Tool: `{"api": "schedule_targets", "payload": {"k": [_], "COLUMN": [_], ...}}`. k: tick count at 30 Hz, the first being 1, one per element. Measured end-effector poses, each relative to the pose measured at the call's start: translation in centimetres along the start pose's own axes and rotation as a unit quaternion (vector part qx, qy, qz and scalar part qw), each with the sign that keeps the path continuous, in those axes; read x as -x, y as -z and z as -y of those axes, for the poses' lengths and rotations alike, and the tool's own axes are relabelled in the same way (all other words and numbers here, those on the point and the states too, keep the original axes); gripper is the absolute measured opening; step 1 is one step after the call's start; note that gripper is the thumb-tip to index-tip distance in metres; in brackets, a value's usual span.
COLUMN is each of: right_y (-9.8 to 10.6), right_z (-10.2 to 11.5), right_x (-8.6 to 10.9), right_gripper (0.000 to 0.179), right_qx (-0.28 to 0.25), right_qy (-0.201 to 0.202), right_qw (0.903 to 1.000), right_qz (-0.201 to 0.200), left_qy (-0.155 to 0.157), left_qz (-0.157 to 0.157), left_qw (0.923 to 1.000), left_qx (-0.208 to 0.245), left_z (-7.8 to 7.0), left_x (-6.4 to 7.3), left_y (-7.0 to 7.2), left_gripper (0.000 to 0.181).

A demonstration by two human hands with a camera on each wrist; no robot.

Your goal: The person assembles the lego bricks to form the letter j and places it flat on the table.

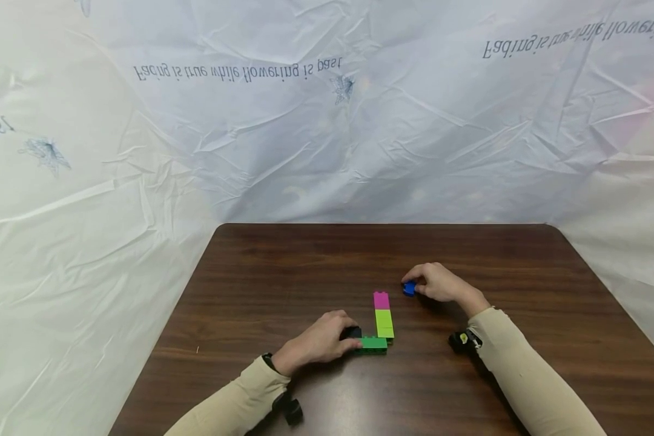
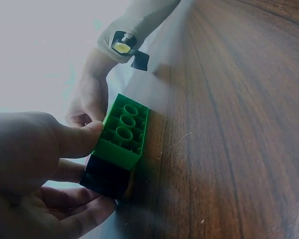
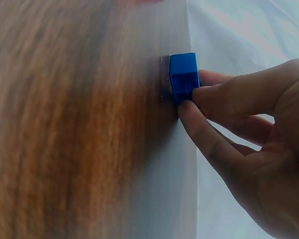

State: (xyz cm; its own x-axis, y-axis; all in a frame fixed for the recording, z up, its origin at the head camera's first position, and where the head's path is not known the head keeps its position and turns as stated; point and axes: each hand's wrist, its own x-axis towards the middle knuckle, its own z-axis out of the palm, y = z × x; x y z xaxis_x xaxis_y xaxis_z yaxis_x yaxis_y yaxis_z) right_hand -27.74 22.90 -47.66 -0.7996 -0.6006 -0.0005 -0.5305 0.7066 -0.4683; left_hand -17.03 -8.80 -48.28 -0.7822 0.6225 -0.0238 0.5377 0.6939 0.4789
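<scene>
My left hand [image 1: 320,339] grips a black toy brick [image 1: 352,332] and a green toy brick [image 1: 374,344], end to end. In the left wrist view the green brick [image 2: 124,124] shows its hollow underside with round tubes, and the black brick [image 2: 105,175] sits at its near end between thumb and fingers. A lime-yellow brick [image 1: 384,324] stands just beyond the green one, followed by a pink brick [image 1: 381,301] in line with it. Farther back to the right, my right hand [image 1: 440,283] pinches a small blue brick [image 3: 184,69] between thumb and fingertips, low over the tabletop.
The brown wooden table [image 1: 251,284] has rounded far corners. A pale printed sheet [image 1: 283,139] hangs behind it and along the sides. Each wrist wears a black camera strap; the right one's camera [image 1: 460,341] hangs below the sleeve.
</scene>
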Motion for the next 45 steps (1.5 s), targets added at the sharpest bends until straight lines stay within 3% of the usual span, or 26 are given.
{"api": "schedule_targets", "payload": {"k": [23, 45], "right_y": [-0.5, -0.6], "right_z": [0.6, 1.3], "right_x": [-0.6, -2.0], "right_gripper": [0.021, 0.018], "right_qx": [-0.039, -0.048], "right_qy": [-0.059, -0.042], "right_qw": [0.9975, 0.9978], "right_qz": [-0.008, -0.019], "left_qy": [0.003, 0.000], "left_qz": [0.004, 0.006], "left_qw": [1.0000, 0.9999], "left_qx": [0.008, 0.015], "left_z": [-0.1, 0.1], "left_x": [0.0, -0.1], "left_y": [0.2, 0.3], "left_gripper": [0.039, 0.038]}}
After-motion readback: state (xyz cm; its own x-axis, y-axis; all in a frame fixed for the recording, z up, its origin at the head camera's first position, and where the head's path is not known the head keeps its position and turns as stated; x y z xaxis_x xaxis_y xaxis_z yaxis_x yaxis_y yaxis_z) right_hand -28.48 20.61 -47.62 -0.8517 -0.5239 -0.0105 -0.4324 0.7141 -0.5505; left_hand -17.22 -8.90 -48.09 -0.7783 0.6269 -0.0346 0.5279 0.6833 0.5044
